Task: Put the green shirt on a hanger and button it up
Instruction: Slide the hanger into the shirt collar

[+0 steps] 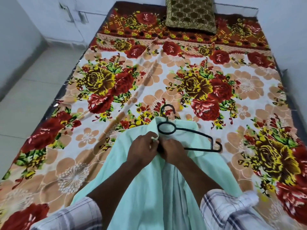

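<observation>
Pinching the green shirt (149, 188) at its placket, left hand (142, 151) and right hand (172, 151) meet fingertip to fingertip.

Both hands grip shirt fabric just below the collar; the shirt lies on the floral bed (149, 77), draped over a dark hanger (187, 131) whose right arm shows bare. Pillow (191, 14) lies far off.

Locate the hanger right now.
Head view, lower centre: the black hanger lies on the green shirt atop the floral bedsheet, just beyond both hands, its right arm exposed.
</observation>
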